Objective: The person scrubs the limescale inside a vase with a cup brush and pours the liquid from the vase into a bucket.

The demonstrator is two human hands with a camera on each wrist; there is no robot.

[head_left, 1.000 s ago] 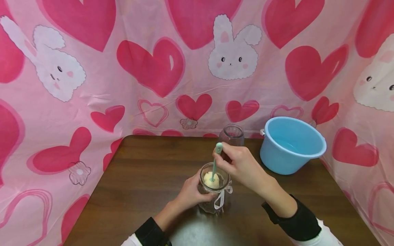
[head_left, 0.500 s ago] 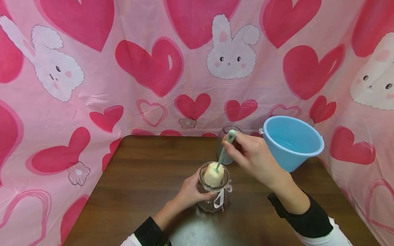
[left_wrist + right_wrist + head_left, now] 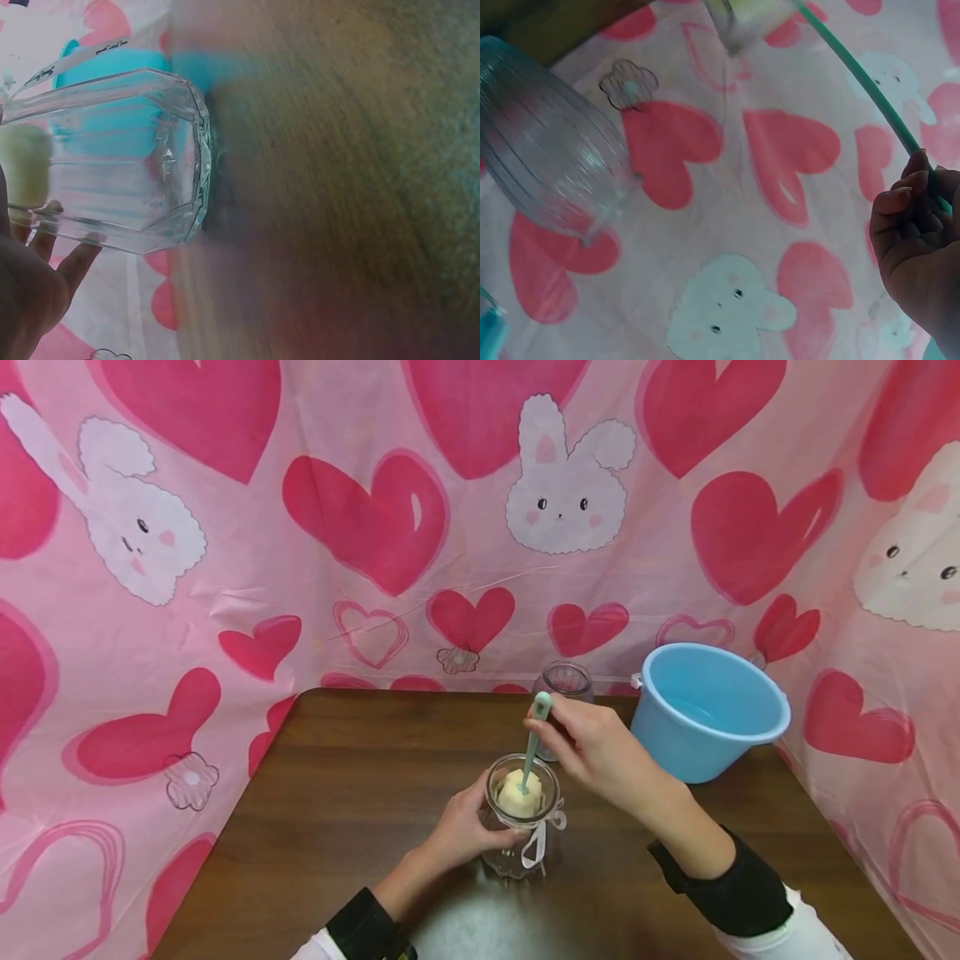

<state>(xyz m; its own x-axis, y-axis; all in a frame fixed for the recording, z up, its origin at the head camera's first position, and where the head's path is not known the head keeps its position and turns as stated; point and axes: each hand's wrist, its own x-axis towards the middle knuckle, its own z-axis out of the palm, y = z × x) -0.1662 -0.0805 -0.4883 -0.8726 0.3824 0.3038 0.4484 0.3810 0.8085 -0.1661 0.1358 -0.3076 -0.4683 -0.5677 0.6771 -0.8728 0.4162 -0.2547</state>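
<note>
glass jar (image 3: 522, 827) with a white ribbon tied at its neck stands upright on the dark wooden counter (image 3: 352, 802), close to the person, just off the centre toward six o'clock. the left hand (image 3: 467, 827) wraps its fingers round the jar's side from about nine o'clock, which looks like a way of keeping it from sliding or tipping while something works inside it. in the left wrist view the fingers (image 3: 71, 259) show pressed against the far side of the ribbed glass.

the right hand (image 3: 592, 752) pinches the top of a teal brush handle (image 3: 534, 739) between curled fingertips, up near its end, so the handle slants down into the jar's mouth and the pale yellow sponge head (image 3: 520, 793) sits just inside the rim. holding it so high up probably gives reach into the jar.

a second glass jar (image 3: 564, 681) stands at twelve o'clock near the counter's back edge, partly hidden behind the right hand. a blue basin (image 3: 708, 714) sits at about two o'clock, within easy reach of that hand. pink heart-and-rabbit sheeting (image 3: 375, 527) hangs all round.
</note>
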